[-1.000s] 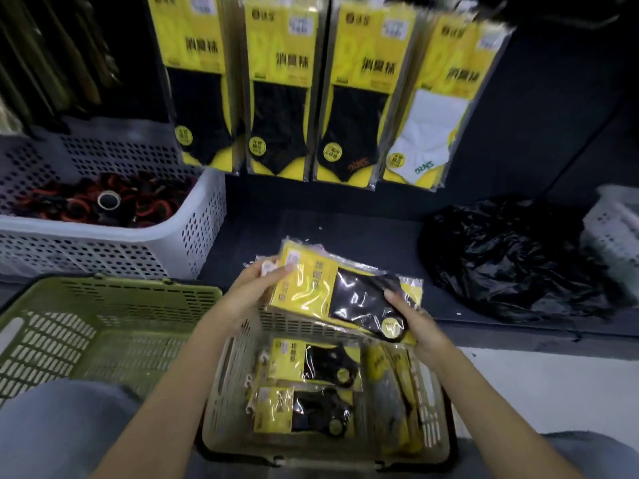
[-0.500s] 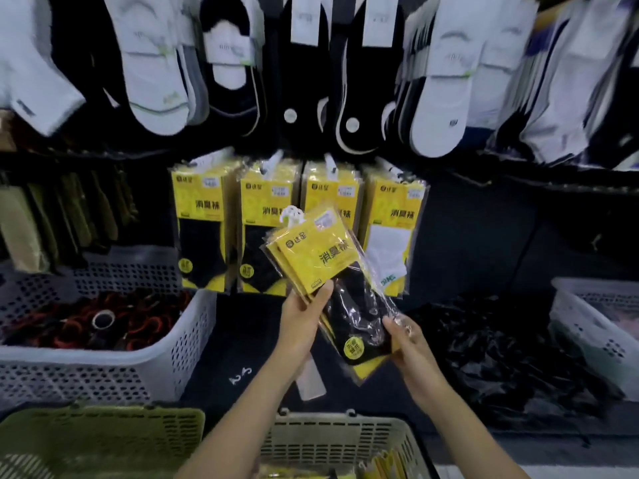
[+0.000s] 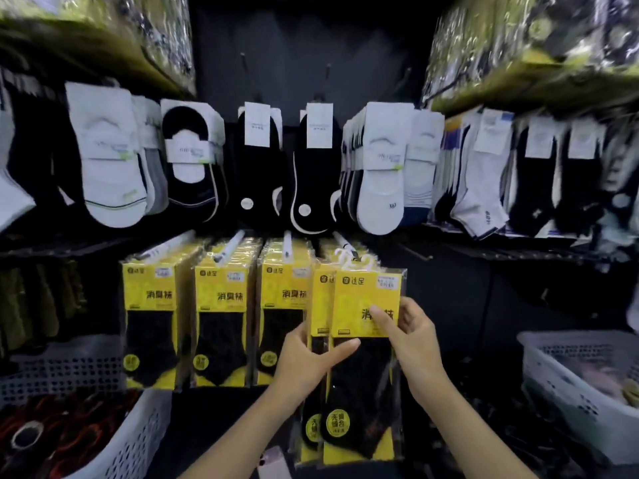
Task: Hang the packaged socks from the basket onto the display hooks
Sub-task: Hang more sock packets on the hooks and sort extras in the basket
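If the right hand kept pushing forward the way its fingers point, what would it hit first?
The right hand already holds the front sock pack, fingers pointing up and left toward the display. Going on, that pack would probably meet the fourth hook and the yellow packs hanging just behind; depth is hard to judge.

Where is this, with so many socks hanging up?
Most likely a shop's sock aisle. White and black low-cut socks with paper tags hang in rows, yellow plastic sock packets fill metal display hooks, and two bare hands, left and right, hold up more packets.
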### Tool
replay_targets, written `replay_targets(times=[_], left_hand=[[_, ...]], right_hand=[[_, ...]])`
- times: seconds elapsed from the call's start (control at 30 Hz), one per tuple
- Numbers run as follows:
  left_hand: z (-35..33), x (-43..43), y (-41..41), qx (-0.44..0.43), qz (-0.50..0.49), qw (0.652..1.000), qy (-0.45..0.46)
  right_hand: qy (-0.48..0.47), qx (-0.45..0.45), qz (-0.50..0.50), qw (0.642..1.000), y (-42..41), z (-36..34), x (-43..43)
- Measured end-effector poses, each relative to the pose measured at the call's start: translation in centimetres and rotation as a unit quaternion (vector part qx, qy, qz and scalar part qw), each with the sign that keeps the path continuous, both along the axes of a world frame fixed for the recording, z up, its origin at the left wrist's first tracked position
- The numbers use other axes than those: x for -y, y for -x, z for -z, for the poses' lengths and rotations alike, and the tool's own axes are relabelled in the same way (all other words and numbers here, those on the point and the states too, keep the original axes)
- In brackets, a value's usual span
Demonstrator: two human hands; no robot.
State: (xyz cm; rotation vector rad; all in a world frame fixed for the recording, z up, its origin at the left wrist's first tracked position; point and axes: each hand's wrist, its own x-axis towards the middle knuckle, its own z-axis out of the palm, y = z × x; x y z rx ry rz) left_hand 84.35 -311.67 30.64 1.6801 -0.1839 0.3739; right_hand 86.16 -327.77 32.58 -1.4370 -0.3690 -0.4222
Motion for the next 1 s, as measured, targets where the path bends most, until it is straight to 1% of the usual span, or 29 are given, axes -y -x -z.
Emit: replay_targets(times=[0.13,0.23,0.3,0.47,0.63,0.73,0.9,1.0], left_hand=[[0.2,1.5,-0.9,-0.029,0.02,0.999,0.022],[0.7,2.1,-1.7,-0.044,0.027,0.999,0.015],[0.9,2.1,-2.4,-0.038,0.009,0.999,0.014],[0.1,1.4,-4.6,-0.011,-0.04,0.998,0.038],[-0.4,0.8,-5.8,0.013,-0.065,0.998,0.022],[-0.6,0.9,-5.9,0.023,-0.059,0.998,0.028],[-0.4,1.2,-6.2,0.028,-0.055,0.997,0.042],[-0.2,1.2,-6.3,0.024,-0.045,0.998,0.048]], right_hand=[[-0.032,-0.049,-0.011,0.998,-1.1,0.9,2.2],[-0.016,-0.077,-0.013,0.997,-2.1,1.7,4.1],[-0.015,-0.092,0.012,0.996,-3.0,2.1,5.7],[-0.048,-0.125,0.104,0.985,-6.1,2.1,10.8],[-0.002,-0.101,0.152,0.983,-9.0,0.5,12.7],[0.038,-0.089,0.138,0.986,-10.2,-0.3,12.5],[0.061,-0.103,0.108,0.987,-11.8,-0.2,12.0],[0.058,-0.139,0.124,0.981,-12.8,0.6,11.7]])
